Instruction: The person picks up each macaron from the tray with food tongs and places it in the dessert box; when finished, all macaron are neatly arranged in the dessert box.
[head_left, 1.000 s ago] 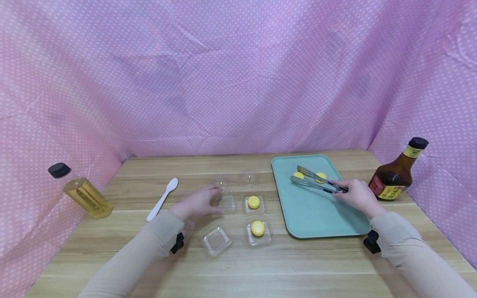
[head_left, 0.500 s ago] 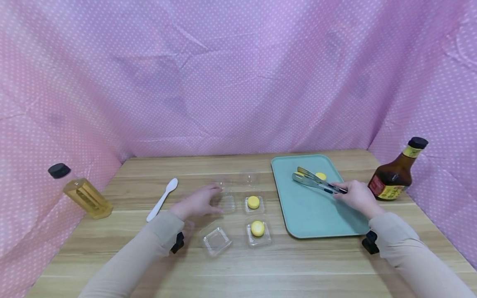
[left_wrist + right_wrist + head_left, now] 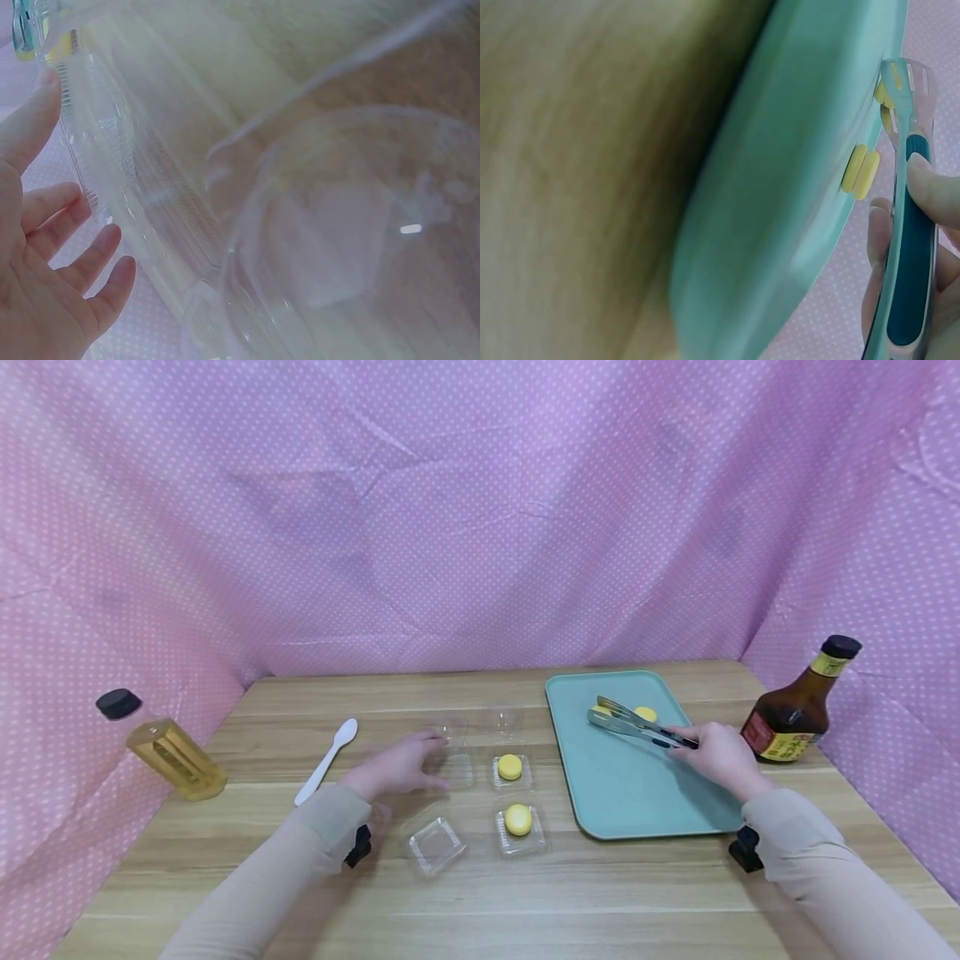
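The right hand (image 3: 720,756) is gripping tongs (image 3: 632,729) over a tray (image 3: 645,793), their tips flanking a yellow cake (image 3: 602,712); the left hand (image 3: 401,766), fingers spread, is lying by a clear box (image 3: 459,769)

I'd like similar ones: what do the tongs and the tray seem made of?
Tongs: shiny, probably metal, given their mirror-like reflections, with a dull dark handle strip, perhaps plastic or rubber. Tray: smooth, satin finish, likely plastic from its even green colour.

We see a green tray (image 3: 637,793), yellow discs (image 3: 518,820), a white spoon (image 3: 325,764), brown-grained table (image 3: 487,910) and white-dotted pink cloth (image 3: 480,527).
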Motion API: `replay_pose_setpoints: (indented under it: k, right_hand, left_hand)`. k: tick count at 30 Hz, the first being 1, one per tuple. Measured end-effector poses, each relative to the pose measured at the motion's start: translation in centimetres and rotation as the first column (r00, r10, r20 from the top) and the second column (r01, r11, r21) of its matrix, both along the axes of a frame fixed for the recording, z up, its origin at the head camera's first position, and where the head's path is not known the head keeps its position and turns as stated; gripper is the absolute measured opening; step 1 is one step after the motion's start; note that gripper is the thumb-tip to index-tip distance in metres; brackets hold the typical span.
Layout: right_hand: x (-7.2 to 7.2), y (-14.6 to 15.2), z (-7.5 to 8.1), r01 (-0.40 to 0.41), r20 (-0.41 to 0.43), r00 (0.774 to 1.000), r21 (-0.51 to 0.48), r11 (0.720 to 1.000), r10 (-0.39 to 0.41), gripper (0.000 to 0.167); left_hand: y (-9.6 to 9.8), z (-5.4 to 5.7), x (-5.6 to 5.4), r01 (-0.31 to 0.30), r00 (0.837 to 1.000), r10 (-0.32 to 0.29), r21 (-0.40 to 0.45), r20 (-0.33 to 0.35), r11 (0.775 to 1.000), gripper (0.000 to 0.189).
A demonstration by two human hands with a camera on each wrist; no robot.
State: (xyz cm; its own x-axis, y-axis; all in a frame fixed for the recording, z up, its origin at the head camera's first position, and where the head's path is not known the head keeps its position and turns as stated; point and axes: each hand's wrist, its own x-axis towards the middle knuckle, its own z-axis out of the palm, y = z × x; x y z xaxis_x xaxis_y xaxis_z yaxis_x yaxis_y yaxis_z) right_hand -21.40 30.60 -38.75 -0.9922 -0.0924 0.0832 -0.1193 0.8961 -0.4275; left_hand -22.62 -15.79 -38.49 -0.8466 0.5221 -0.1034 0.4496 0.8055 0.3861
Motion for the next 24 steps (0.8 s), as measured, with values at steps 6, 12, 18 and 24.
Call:
replay_pose_setpoints:
  k: [6,12,18,24]
  right_hand:
    - [0.2,-0.4,-0.2,-0.019,-0.079,0.997,0.015,1.000,0.020,0.043]
    - [0.5,-1.1,0.0,-0.034,-0.144,0.989,0.015,0.999,0.035,0.042]
    - [1.1,-3.0,0.6,-0.074,-0.168,0.983,-0.025,0.997,0.069,0.041]
    - [2.0,-5.6,1.0,-0.166,-0.229,0.961,-0.046,0.985,0.152,0.039]
  left_hand:
    - [0.0,0.1,0.0,0.010,1.000,-0.010,0.004,-0.008,1.000,0.077]
    - [0.1,0.1,0.1,0.025,0.999,-0.025,0.017,-0.028,1.000,0.076]
    - [0.1,0.0,-0.1,0.037,0.999,-0.036,0.038,-0.037,0.999,0.077]
    - [0.0,-0.2,-0.2,0.041,0.998,-0.040,0.039,-0.038,0.998,0.077]
